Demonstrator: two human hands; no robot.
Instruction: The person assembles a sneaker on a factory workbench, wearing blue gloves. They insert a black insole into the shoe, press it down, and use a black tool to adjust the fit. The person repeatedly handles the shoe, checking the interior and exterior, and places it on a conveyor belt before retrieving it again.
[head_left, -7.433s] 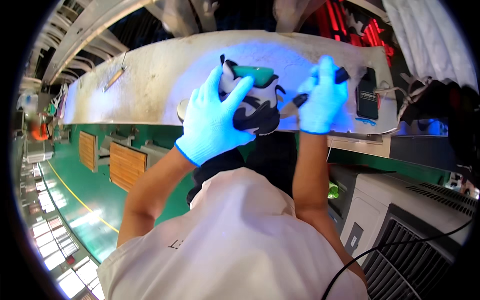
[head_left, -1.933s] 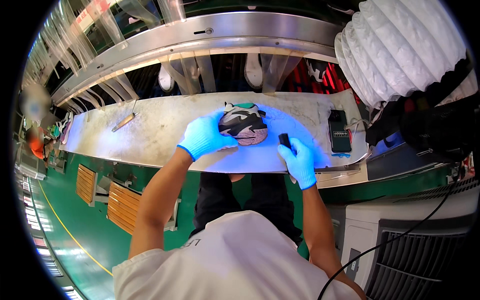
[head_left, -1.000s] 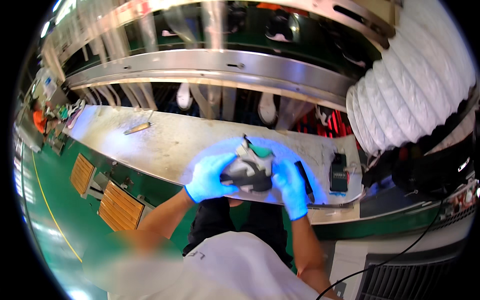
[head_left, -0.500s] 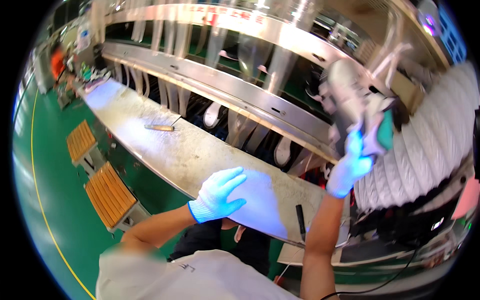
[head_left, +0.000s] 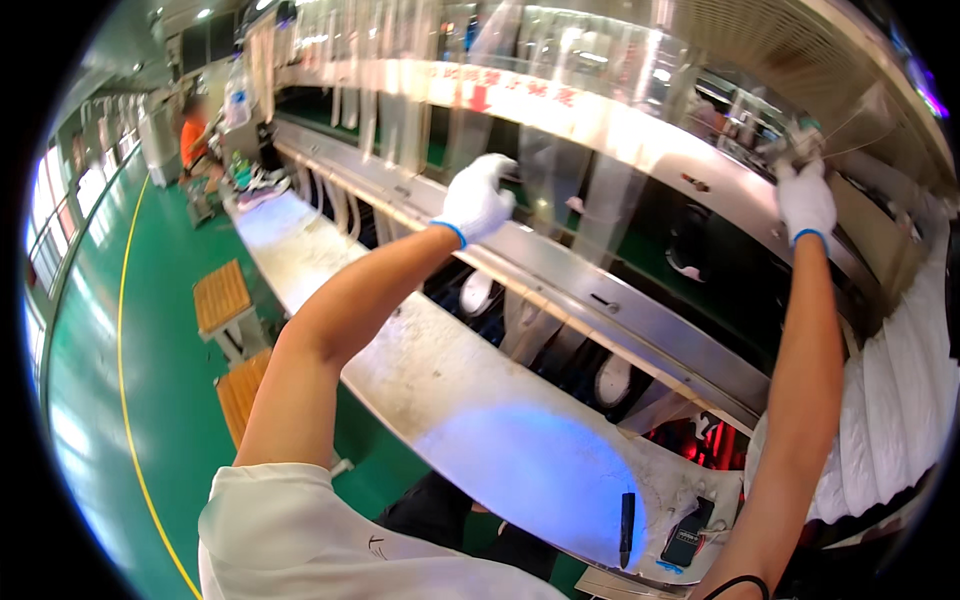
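Gripped high at the upper right, a shoe (head_left: 795, 145) shows only as a blurred pale shape above the right hand (head_left: 805, 200), whose gloved fingers are closed about it; the shoe is held up against the upper housing of the machine, just under a clear plastic flap (head_left: 860, 110). Both hands wear pale gloves with blue cuffs. The left hand (head_left: 478, 198) is raised to the middle of the machine front, its fingers curled against a hanging clear plastic strip (head_left: 545, 175); whether it actually pinches the strip or only presses on it cannot be told. Below the hands a long steel rail (head_left: 610, 300) runs slantwise across the view, with more clear strips hanging along it and dark openings behind. Under the rail lies a worn metal workbench (head_left: 430, 380), its near end lit by a blue glow (head_left: 530, 470). At that end a black pen-like tool (head_left: 627, 520) lies flat, and just beside it a small black device (head_left: 690, 530) with wires. A white ribbed duct (head_left: 890, 420) stands at the right edge. Wooden platforms (head_left: 222, 295) sit on the green floor (head_left: 100, 400) at the left, and a person in orange (head_left: 195, 140) stands far off.
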